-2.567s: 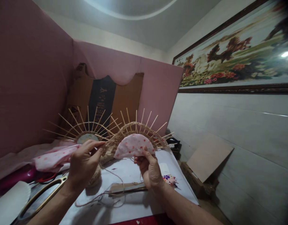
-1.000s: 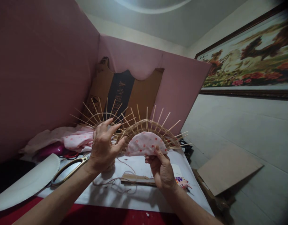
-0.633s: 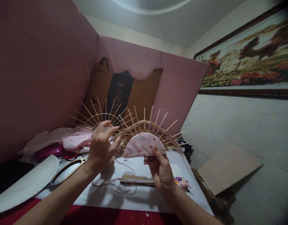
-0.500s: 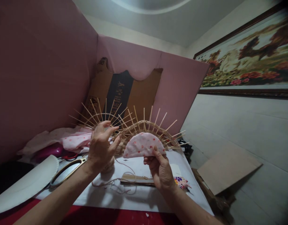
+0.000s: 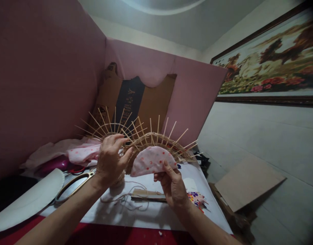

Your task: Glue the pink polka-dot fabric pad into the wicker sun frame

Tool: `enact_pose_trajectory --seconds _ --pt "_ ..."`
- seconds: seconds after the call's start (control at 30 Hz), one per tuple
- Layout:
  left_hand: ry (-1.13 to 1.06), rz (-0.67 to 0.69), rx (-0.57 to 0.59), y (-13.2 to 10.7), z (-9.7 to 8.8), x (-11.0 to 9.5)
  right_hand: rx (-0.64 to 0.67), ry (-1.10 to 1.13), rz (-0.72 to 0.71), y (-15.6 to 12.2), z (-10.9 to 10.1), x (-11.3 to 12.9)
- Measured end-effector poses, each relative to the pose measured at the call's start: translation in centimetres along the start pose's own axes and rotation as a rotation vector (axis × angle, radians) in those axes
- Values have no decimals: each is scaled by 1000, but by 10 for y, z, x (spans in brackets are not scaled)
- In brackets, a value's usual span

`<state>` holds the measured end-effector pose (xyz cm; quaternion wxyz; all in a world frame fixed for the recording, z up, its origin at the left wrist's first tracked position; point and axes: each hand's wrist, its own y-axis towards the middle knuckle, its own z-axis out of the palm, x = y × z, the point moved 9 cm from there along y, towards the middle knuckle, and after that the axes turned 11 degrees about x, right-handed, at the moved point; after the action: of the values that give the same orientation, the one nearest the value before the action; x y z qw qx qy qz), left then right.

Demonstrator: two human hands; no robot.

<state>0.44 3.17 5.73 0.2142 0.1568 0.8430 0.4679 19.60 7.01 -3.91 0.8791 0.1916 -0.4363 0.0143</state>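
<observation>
My right hand point(image 5: 173, 185) grips a half-round fan form, its thumb pressed on the pink dotted fabric half-circle point(image 5: 153, 161) at the centre. Around that cloth runs a band of woven twine point(image 5: 159, 137), with thin wooden sticks point(image 5: 166, 126) fanning out past it. Beside the woven band's left end is my left hand point(image 5: 112, 156), thumb and fingers apart; whether it touches the band I cannot tell. Loose twine point(image 5: 136, 185) trails over the white tabletop below. Behind my left hand stands a second stick fan point(image 5: 105, 126), partly hidden.
At left lie a white plate-like piece point(image 5: 29, 195), a gold-rimmed oval mirror point(image 5: 72, 187) and pink dotted cloth point(image 5: 85, 153). A cardboard strip point(image 5: 147, 194) rests in front. A cardboard sheet point(image 5: 156, 98) leans against the pink panel point(image 5: 192, 92) behind.
The fan in my right hand has shifted slightly left and tilted, its left side lower. My left hand has barely moved, and its fingers stay apart.
</observation>
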Motion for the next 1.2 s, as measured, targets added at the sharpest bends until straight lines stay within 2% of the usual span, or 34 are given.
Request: enact_pose_trajectory --seconds 0.2,0.4,0.77,1.03,1.2 --pt "-62 8 -22 1 -1 5 6 3 7 1 -1 -2" --pt "-48 -10 16 1 3 6 -18 18 12 2 -5 -3" --pt "-178 -126 -125 1 -14 16 -100 55 27 3 -11 -2" --pt "-105 -15 -96 -1 -12 6 -121 83 50 3 -14 -3" --pt "-126 -49 -126 0 -17 5 -143 114 73 2 -17 -6"
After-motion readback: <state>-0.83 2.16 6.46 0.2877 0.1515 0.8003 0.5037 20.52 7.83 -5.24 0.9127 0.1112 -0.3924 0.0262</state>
